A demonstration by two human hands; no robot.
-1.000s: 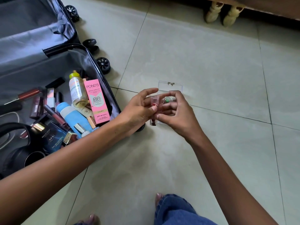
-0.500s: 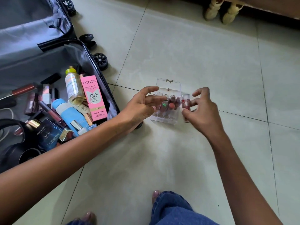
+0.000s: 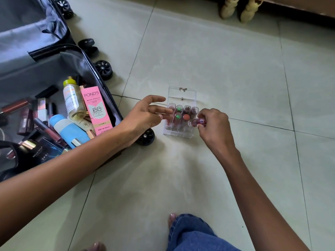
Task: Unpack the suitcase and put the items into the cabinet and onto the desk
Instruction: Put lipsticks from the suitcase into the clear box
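Observation:
A clear plastic organizer [image 3: 182, 95] stands on the tiled floor, holding several small lipstick tubes with green, orange and dark tops. My right hand [image 3: 215, 127] pinches one clear tube with a dark red tint [image 3: 196, 122] at the organizer's right side. My left hand [image 3: 145, 115] touches the organizer's left side with straight fingers. The open suitcase [image 3: 45, 69] lies at the left, with a pink Pond's BB cream box [image 3: 96, 111], an oil bottle [image 3: 73, 100], a blue bottle [image 3: 68, 129] and several cosmetics inside.
Suitcase wheels [image 3: 103, 69] stick out toward the floor between suitcase and organizer. Two carved furniture legs [image 3: 239, 8] stand at the top right under a wooden edge. My knee in blue jeans [image 3: 192, 232] and toes sit at the bottom.
The hands came apart from over the organizer. My right hand carried the tinted tube from the middle to the organizer's right side and now tilts it sideways; my left hand stays at the left side.

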